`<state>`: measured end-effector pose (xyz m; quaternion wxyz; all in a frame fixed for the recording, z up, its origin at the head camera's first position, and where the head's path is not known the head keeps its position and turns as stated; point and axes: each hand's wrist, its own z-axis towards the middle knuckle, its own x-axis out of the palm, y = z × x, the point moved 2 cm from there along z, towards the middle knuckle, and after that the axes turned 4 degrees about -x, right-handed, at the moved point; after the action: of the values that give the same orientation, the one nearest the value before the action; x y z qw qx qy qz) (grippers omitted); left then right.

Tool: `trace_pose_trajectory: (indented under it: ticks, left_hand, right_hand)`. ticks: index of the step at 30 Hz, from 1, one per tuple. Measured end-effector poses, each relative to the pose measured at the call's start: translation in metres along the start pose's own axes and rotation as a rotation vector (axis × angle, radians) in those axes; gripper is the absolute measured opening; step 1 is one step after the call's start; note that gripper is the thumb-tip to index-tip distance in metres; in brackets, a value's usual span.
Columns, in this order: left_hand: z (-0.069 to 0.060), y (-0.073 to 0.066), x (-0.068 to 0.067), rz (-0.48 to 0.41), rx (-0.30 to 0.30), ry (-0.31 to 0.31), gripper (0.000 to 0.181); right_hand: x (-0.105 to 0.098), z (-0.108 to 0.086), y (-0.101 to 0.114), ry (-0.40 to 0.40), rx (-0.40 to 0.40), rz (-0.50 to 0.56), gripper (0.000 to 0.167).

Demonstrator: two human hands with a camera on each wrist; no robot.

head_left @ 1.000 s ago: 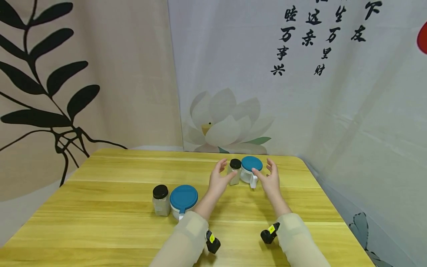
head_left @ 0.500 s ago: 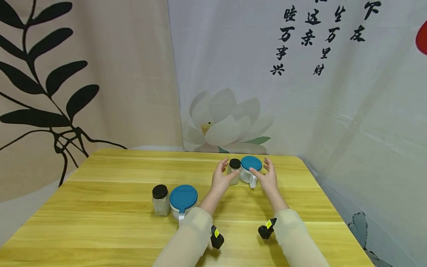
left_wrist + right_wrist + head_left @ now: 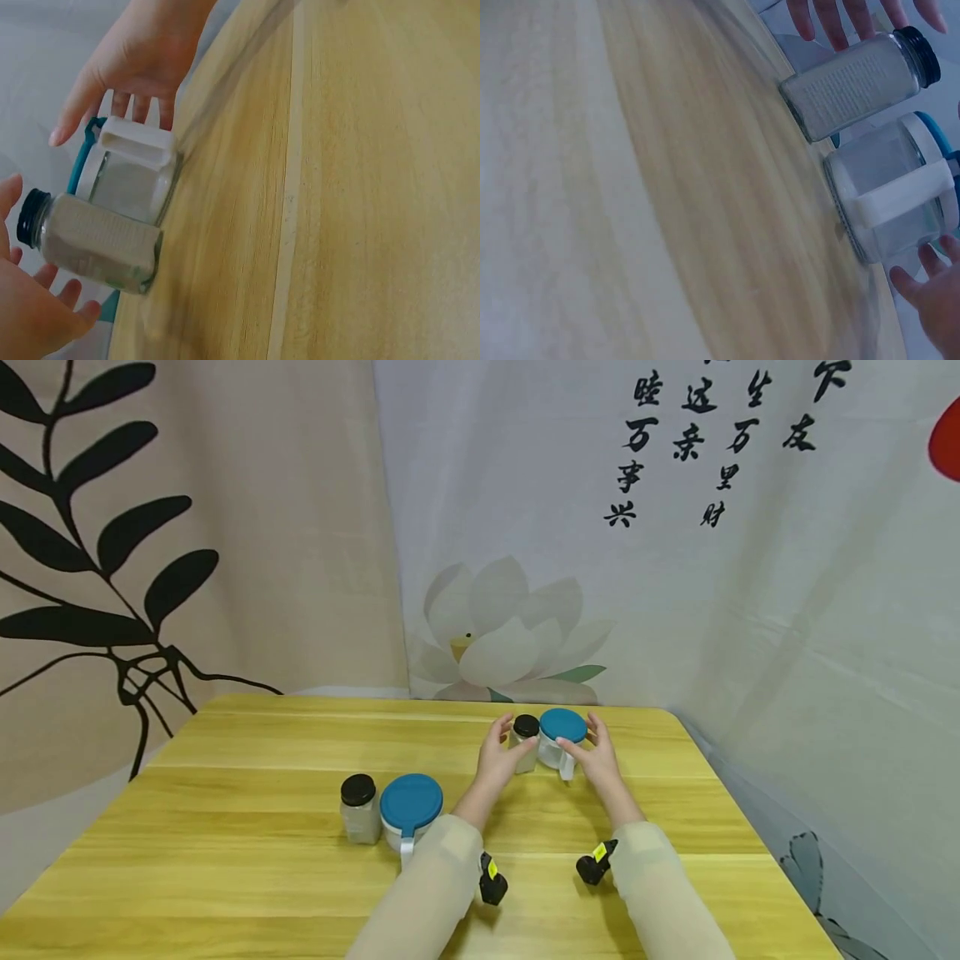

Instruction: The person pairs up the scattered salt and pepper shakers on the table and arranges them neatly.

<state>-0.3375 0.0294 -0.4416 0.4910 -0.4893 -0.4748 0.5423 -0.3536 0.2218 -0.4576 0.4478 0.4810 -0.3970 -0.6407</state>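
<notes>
Near the table's far edge, a clear jar with a black lid [image 3: 527, 727] stands beside a glass mug with a blue lid [image 3: 563, 725] and a white handle [image 3: 567, 766]. My left hand [image 3: 500, 762] is spread at the left side of that jar [image 3: 97, 241], fingers loosely bent. At the mug's right side my right hand [image 3: 597, 760] is also spread, its thumb near the handle. In the right wrist view, the fingers of the right hand [image 3: 939, 304] lie close to the mug [image 3: 889, 191]; whether they touch it I cannot tell.
Nearer and to the left, another black-lidded jar [image 3: 361, 814] and another blue-lidded mug [image 3: 412, 803] stand side by side on the wooden table [image 3: 225, 860]. My left sleeve [image 3: 431, 885] partly covers that mug's handle area. Printed cloth [image 3: 510, 527] hangs behind the table.
The right hand has moved slightly left, closer to the far mug. My left hand has shifted a little right, closer to the far jar. Both forearms have moved slightly forward.
</notes>
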Motion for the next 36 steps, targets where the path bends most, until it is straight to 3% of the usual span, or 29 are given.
trace_pose_trajectory:
  ticks: [14, 27, 36]
  left_hand:
    - [0.007, 0.011, -0.001, 0.021, -0.009, 0.033, 0.066]
    - [0.012, 0.008, -0.002, 0.059, -0.008, 0.072, 0.062]
    - [0.015, 0.01, -0.005, 0.064, -0.027, 0.075, 0.061]
  right_hand:
    - [0.003, 0.005, -0.009, 0.022, 0.018, -0.015, 0.094]
    - [0.004, 0.01, -0.009, 0.033, 0.039, -0.057, 0.098]
    - [0.01, 0.008, -0.009, 0.037, -0.019, -0.031, 0.105]
